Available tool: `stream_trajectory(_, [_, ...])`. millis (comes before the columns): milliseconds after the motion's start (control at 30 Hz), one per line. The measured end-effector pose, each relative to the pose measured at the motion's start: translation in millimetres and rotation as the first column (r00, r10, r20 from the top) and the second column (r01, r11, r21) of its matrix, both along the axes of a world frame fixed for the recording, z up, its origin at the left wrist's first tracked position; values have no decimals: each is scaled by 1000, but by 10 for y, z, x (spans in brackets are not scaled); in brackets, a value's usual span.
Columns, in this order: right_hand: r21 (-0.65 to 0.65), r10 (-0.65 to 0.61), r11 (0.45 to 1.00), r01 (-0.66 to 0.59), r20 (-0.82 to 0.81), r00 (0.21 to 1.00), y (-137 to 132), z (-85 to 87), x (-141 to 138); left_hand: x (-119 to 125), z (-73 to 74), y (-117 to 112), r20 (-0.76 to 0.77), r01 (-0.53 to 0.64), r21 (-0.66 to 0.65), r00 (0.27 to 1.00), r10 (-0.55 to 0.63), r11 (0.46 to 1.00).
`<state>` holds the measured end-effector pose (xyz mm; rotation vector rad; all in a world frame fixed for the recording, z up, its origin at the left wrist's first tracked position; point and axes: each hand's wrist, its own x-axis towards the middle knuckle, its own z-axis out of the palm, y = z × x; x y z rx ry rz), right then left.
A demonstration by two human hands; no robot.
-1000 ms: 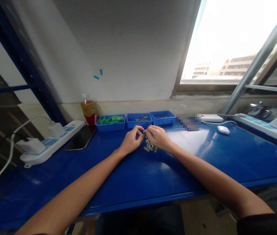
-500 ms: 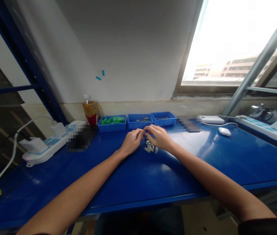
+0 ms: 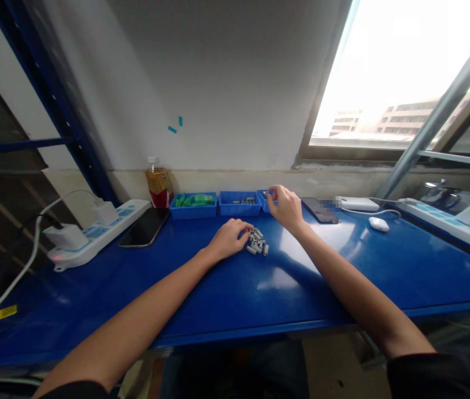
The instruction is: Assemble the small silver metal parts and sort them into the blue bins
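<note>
My left hand [image 3: 230, 238] rests low over the table at the left edge of a small pile of grey metal cylinders [image 3: 257, 244]. Its thumb and index finger are apart, with the fingertips at the pile. My right hand [image 3: 287, 206] is raised over the right blue bin [image 3: 263, 202], covering much of it. Thumb and fingers are pinched together there; whatever is between them is too small to name.
A middle blue bin [image 3: 239, 209] holds small metal parts, and a left blue bin [image 3: 193, 212] holds green packets. Behind stands a drink bottle [image 3: 160, 185]. Phones [image 3: 145, 227], a left power strip [image 3: 106, 233], a right power strip [image 3: 450, 221] and a white earbud case [image 3: 378, 224] lie around.
My hands have come apart. The right moved up and away to the right bin, while the left stayed low and shifted slightly to the pile, which is now more exposed.
</note>
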<state>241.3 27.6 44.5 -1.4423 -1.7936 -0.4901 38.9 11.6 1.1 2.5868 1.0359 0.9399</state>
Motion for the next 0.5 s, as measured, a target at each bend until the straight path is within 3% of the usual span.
stream_trajectory(67, [-88,-141,986,139,-21,990,71,-6,144,0,-20,7,-80,37,37,996,-34,999])
stream_trajectory(167, [-244,-164,956,163,16,986,76,-88,318,-8,-30,25,-115,23,39,993,-18,999])
stream_trajectory(267, [-323,-121,941,102,-39,992,19,-143,393,-15,-32,49,-103,11,24,995,-8,1000])
stream_trajectory(400, [-277,-42,961,1,-142,989,-45,-127,338,-16,-32,48,-79,86,0,993,-86,996])
stream_trajectory(500, [-250,108,957,-149,-171,979,-104,-141,199,-13,-23,18,-70,118,-21,990,-120,993])
